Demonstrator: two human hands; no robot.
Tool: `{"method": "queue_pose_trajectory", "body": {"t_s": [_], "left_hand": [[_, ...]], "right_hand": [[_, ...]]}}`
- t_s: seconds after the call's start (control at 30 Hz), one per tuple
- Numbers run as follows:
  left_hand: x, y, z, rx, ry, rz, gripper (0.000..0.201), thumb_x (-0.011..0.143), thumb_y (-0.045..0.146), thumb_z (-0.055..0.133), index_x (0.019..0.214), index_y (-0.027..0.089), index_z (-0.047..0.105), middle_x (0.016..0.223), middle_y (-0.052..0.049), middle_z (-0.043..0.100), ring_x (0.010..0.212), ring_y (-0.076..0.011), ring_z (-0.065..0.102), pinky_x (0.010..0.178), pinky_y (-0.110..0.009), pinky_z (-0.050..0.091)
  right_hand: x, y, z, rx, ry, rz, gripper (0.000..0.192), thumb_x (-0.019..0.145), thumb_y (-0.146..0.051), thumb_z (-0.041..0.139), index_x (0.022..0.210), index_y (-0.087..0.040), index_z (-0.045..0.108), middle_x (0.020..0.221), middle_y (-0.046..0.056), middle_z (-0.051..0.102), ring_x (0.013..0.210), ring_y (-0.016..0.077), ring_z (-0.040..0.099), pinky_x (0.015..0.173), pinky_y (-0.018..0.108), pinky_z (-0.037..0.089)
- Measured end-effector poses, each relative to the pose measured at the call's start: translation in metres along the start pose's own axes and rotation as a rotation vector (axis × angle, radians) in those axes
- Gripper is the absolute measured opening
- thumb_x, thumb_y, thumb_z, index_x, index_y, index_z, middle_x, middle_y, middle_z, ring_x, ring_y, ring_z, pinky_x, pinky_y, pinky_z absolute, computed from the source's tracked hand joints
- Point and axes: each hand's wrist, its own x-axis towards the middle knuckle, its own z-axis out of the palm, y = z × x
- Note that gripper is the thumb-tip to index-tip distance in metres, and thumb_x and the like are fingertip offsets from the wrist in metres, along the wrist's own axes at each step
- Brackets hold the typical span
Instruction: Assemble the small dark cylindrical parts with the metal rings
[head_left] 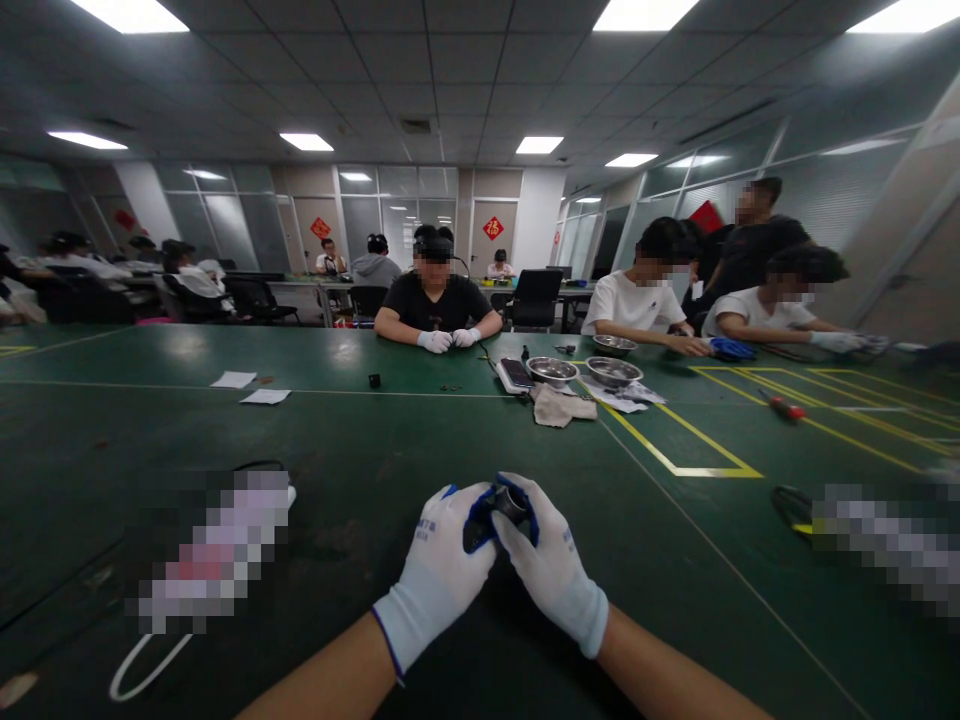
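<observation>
Both my hands wear white gloves with blue-coated palms and meet above the green table (337, 550). My right hand (549, 560) is closed around a small dark cylindrical part (512, 504) with a greyish metallic side. My left hand (448, 548) is closed beside it, fingertips touching or nearly touching the same part. Something black shows between the left thumb and fingers, but I cannot tell whether it is a separate piece. The lower side of the part is hidden by my fingers.
Metal bowls (613, 372), a phone (515, 374) and a beige cloth (562, 407) lie beyond my hands. A small black block (374, 380) and paper slips (265, 397) are farther left. A red-handled tool (784, 406) lies right. People sit across the table.
</observation>
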Motion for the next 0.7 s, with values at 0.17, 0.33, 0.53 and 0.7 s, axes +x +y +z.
{"method": "queue_pose_trajectory", "body": {"t_s": [0.17,0.33,0.53,0.7], "left_hand": [[-0.0001,-0.0003,0.0008,-0.003,0.002,0.047,0.05,0.081,0.015,0.066,0.129,0.025,0.068,0.13,-0.008,0.073,0.127,-0.0308,0.065,0.118,-0.057,0.043],[0.0006,-0.0034,0.0032,-0.004,-0.006,0.035,0.048,0.081,0.017,0.068,0.129,0.024,0.069,0.129,-0.009,0.074,0.127,-0.0313,0.065,0.117,-0.056,0.045],[0.0013,-0.0043,0.0047,-0.022,0.011,-0.001,0.043,0.084,0.02,0.068,0.127,0.024,0.071,0.127,-0.009,0.074,0.124,-0.0314,0.066,0.113,-0.055,0.048],[0.0015,0.0011,0.0003,-0.021,-0.011,-0.032,0.038,0.087,0.024,0.066,0.124,0.023,0.072,0.124,-0.009,0.075,0.122,-0.0311,0.066,0.112,-0.055,0.049]], "right_hand": [[-0.0006,0.0048,0.0007,0.013,0.052,-0.012,0.038,0.094,-0.039,0.061,0.128,-0.022,0.062,0.111,0.009,0.075,0.104,0.0266,0.073,0.092,0.043,0.061],[-0.0004,0.0048,0.001,0.003,0.081,-0.023,0.038,0.094,-0.04,0.061,0.127,-0.022,0.062,0.106,0.008,0.074,0.099,0.0257,0.073,0.089,0.042,0.062],[-0.0003,0.001,0.0019,-0.016,0.093,-0.005,0.039,0.093,-0.039,0.061,0.128,-0.022,0.061,0.107,0.009,0.073,0.098,0.0259,0.072,0.089,0.043,0.061],[-0.0003,0.0023,0.0027,-0.014,0.093,-0.014,0.04,0.093,-0.038,0.06,0.13,-0.022,0.06,0.107,0.009,0.071,0.098,0.0257,0.071,0.089,0.044,0.061]]}}
